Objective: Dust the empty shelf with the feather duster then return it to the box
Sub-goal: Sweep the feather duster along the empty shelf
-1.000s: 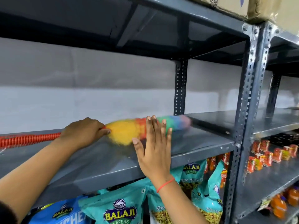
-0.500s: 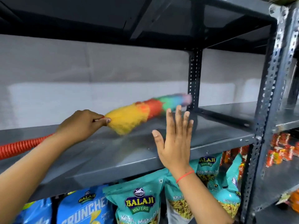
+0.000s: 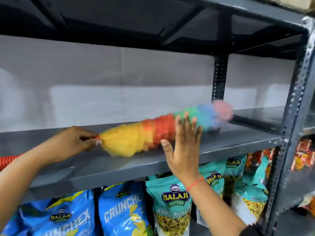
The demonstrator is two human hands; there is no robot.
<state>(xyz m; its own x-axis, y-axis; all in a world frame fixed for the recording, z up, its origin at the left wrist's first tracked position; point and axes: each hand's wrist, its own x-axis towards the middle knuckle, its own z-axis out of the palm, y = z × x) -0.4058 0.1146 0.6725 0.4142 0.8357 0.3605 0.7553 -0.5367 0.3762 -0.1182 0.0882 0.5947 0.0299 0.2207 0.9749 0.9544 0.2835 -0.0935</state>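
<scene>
A rainbow feather duster [image 3: 136, 135], yellow near the grip then orange, green, blue and pink at the tip, lies blurred across the bare grey metal shelf [image 3: 238, 137]. My left hand [image 3: 71, 143] is shut on its handle just behind the yellow fluff; the red ribbed handle [image 3: 8, 159] sticks out past my wrist at the left edge. My right hand [image 3: 184, 147] is held flat and open in front of the duster's middle, fingers spread upward, a red thread on the wrist. No box is in view.
A perforated grey upright [image 3: 289, 133] stands at the right front, another [image 3: 219, 77] at the back. Below the shelf hang blue Crunchex bags [image 3: 119, 213] and teal Balaji bags [image 3: 173, 205]. Red snack packets [image 3: 303, 155] fill the rack to the right. A dark shelf [image 3: 153, 19] runs overhead.
The duster has swept right and its tip has come down toward the shelf near the back upright. My right hand has stayed raised in front of it. The view has shifted slightly.
</scene>
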